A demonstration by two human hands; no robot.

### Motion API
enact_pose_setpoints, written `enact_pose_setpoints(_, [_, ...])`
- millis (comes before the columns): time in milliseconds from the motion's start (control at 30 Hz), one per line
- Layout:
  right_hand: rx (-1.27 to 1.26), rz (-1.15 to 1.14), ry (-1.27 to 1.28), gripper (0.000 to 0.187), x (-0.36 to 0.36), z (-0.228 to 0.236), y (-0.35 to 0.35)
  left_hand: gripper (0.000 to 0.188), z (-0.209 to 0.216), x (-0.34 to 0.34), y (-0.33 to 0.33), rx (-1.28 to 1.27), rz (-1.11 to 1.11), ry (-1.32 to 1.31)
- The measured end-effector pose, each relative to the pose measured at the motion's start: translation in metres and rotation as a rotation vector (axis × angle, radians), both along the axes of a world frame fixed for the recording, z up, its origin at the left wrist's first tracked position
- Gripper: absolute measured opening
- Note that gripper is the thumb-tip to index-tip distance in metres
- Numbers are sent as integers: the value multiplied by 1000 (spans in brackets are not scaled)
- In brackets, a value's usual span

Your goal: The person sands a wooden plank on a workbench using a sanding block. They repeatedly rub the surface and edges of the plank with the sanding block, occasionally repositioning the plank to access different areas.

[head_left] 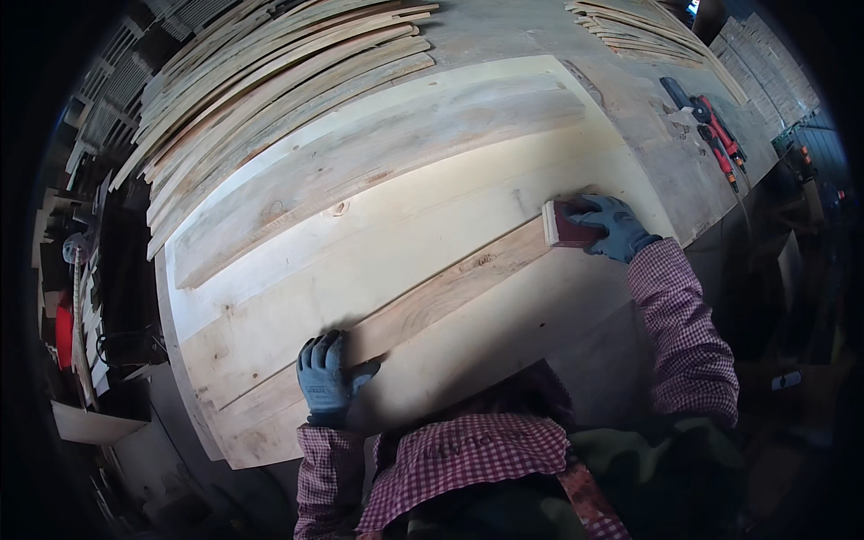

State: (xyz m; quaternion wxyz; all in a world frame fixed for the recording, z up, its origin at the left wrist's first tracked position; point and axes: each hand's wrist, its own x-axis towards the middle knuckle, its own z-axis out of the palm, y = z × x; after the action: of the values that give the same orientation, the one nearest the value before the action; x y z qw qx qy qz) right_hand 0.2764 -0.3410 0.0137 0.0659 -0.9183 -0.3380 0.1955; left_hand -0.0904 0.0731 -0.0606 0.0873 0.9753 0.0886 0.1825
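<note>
My right hand (610,227), in a blue-grey work glove, is closed around a dark red sanding block (570,230) with a pale edge. The block rests at the right end of a narrow brownish board (441,304), which runs slantwise across a pale wooden panel (360,243). My left hand (328,373), gloved alike, lies over the same board nearer its left end, with the thumb apart from the fingers. It holds nothing that I can see. A greyish plank (378,162) lies across the panel's far part.
Long wooden strips (297,81) are stacked at the far left, with another pile of thin strips (634,31) at the far right. Red-and-black hand tools (720,139) and a cable lie on the worktable (504,36) at right. Dark shelving with clutter stands at left.
</note>
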Motion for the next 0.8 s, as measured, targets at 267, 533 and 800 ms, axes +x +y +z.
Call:
enact_pose_setpoints(267, [238,512,-303,60,-86,-30,116,96,7,7,8,32,-131,65])
enact_pose_setpoints(533, [422,500,-247,58,-105,-36,145,88,33,-10,50,3,-102,241])
enact_pose_setpoints(800, [74,-616,-557,64,-23,-68,52,93,19,-34,71,29,-167,212])
